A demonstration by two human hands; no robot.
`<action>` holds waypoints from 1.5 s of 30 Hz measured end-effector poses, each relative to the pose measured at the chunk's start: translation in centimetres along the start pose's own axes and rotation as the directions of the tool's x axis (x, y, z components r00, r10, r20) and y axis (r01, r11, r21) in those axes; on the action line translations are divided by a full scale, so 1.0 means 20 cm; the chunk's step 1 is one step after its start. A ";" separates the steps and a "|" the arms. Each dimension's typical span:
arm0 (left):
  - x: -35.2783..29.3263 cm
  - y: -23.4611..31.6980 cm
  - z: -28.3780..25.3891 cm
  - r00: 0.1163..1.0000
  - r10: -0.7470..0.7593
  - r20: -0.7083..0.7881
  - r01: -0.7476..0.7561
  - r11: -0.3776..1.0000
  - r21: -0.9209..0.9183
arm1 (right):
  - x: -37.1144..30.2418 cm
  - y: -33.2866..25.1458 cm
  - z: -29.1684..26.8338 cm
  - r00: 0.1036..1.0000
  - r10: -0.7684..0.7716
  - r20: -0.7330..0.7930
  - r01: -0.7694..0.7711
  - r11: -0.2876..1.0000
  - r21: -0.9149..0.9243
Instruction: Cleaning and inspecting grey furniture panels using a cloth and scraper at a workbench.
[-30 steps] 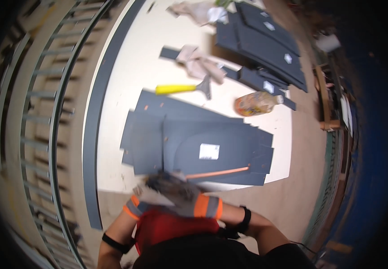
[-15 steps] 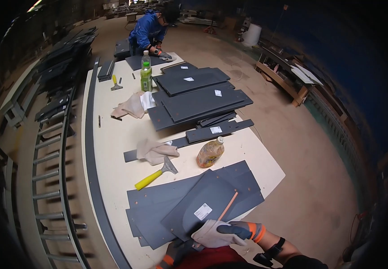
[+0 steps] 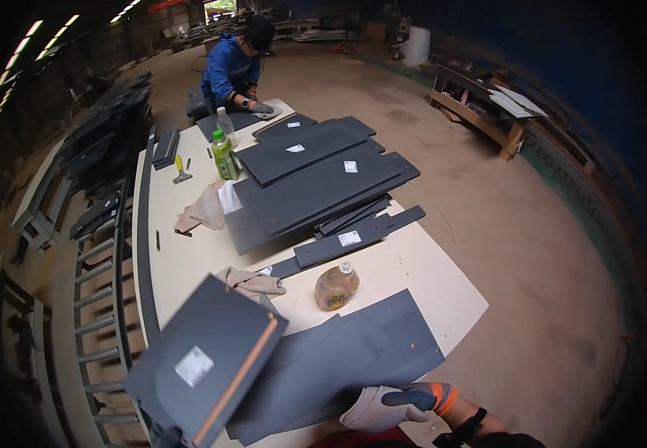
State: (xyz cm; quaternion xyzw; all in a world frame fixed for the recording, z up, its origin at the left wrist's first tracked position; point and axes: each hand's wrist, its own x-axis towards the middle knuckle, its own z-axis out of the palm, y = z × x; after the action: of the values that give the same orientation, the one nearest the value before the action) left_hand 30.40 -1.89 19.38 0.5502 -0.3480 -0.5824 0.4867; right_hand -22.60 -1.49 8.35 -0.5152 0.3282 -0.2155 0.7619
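A dark grey panel (image 3: 196, 351) with a white label and a bare orange-brown edge is lifted and tilted at the lower left. My left hand (image 3: 165, 436), in a dark glove, grips its near end; most of the fingers are hidden. My right hand (image 3: 407, 400), in a grey glove with an orange cuff, is closed on a pale cloth (image 3: 372, 409) at the near side. Below and beside the lifted panel lie several overlapping dark grey panels (image 3: 383, 336) on the white table (image 3: 443, 272). The scraper is mostly hidden behind the raised panel.
Farther along the table are a squat bottle (image 3: 336, 287), a crumpled cloth (image 3: 252, 282), stacked labelled panels (image 3: 323, 187) and a green-capped bottle (image 3: 225, 155). Across the far end a person in blue (image 3: 230, 71) bends over a panel. A roller rack (image 3: 99, 325) stands left.
The labelled panel has come up off the pile and swung left in my left hand, covering the yellow-handled scraper. My right hand, with the cloth, has shifted slightly right. The view has turned a little.
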 end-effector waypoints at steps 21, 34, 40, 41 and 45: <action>2.31 0.12 1.66 0.788 -0.084 0.609 0.302 0.916 -0.264 | -0.44 0.75 -0.24 0.904 0.135 -0.405 0.056 0.903 0.427; 2.31 0.18 1.48 0.951 0.142 0.274 -0.094 0.979 -0.179 | -0.31 0.29 0.03 0.816 0.175 -0.551 0.281 0.713 0.643; 1.37 -0.10 1.35 0.798 0.333 0.502 -0.573 0.676 0.463 | -0.31 -0.02 0.04 0.569 0.089 -0.818 0.731 0.401 0.552; 1.22 -0.20 1.27 0.749 0.294 0.594 -0.627 0.605 0.490 | -0.33 -0.04 0.02 0.532 0.127 -0.837 0.697 0.495 0.519; 0.89 -0.59 1.24 0.744 0.255 0.618 -0.646 0.034 0.763 | -0.18 -0.14 -0.08 0.418 0.080 -0.905 0.612 0.711 0.345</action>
State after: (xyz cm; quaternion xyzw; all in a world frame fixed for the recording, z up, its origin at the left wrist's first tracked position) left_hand 5.36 -18.73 6.65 0.4818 -0.8569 -0.1250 0.1340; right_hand -26.24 -1.28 11.54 -0.0859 0.4807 -0.6720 0.5567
